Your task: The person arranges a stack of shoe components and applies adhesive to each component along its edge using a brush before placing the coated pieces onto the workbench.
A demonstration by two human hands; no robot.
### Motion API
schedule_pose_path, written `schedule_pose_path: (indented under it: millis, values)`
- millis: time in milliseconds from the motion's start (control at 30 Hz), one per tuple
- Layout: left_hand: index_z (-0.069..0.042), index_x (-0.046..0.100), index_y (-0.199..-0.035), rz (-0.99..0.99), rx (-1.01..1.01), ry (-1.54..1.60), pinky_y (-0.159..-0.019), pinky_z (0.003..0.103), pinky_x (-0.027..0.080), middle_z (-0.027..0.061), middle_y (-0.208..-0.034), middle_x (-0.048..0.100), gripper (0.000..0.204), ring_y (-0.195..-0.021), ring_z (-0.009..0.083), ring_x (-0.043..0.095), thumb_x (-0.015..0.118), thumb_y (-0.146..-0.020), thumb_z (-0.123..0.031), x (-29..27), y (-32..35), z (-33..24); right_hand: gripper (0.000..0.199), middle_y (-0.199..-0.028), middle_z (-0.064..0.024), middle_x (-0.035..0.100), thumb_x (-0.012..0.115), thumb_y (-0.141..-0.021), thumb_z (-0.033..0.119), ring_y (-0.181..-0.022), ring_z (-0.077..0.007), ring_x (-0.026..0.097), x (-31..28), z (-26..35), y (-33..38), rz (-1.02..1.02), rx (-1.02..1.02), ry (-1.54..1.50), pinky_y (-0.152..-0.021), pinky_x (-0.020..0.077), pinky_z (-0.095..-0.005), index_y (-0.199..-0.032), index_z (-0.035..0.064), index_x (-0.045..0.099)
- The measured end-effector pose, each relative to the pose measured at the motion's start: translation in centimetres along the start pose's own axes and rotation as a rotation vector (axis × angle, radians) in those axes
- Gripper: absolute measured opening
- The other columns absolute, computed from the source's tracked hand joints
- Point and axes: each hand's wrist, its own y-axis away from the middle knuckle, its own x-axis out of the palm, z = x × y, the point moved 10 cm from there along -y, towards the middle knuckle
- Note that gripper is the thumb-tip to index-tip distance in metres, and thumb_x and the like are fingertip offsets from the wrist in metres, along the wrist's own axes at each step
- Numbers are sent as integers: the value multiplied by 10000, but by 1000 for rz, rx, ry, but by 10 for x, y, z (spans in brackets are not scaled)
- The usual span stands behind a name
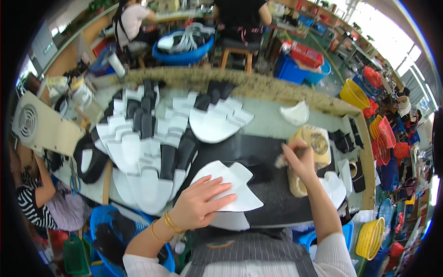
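My left hand lies with its fingers stretched out over a white cut piece, like a shoe upper part, with a curved edge and a notch. It presses the piece onto the black mat. My right hand is closed in a pinch beside a yellowish, glue-crusted container. A small pale tip shows by its fingers; what it belongs to is hidden. Another white piece lies partly under the left hand's piece, at the table's near edge.
Overlapping rows of white and black pieces cover the table's left side. A white scrap lies at the back right. A raised wooden rim borders the table. Blue baskets stand below. Co-workers sit beyond and at the left.
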Motion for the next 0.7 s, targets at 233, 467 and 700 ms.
schedule_pose_path:
  millis: [233,467,700]
  values:
    - [-134,583,-1131,-196,-63,-476,-950,437,392,123,-1168,542,442,-1098,322,504,581,-696,-55,-21,-37,48,179,-634,-17,547,618,-796,20,-577,-58,489,-50,29,88,-109,4,-129,-531,379,-207,-668,27,494]
    - [14,449,-1212,116,-390,-103,-959,414,371,197,-1211,459,659,-1112,370,439,721,-692,-285,64,21,80,139,-677,7,538,657,-736,49,-615,-50,490,-113,6,127,-287,98,-72,-538,387,-203,-749,47,518]
    - [6,406,-1205,84,-862,228,-818,362,476,224,-1055,581,772,-937,325,598,792,-606,-292,75,41,91,193,-688,-37,593,635,-833,166,-599,-79,572,-126,-18,109,-356,210,23,-521,458,-206,-806,-11,563]
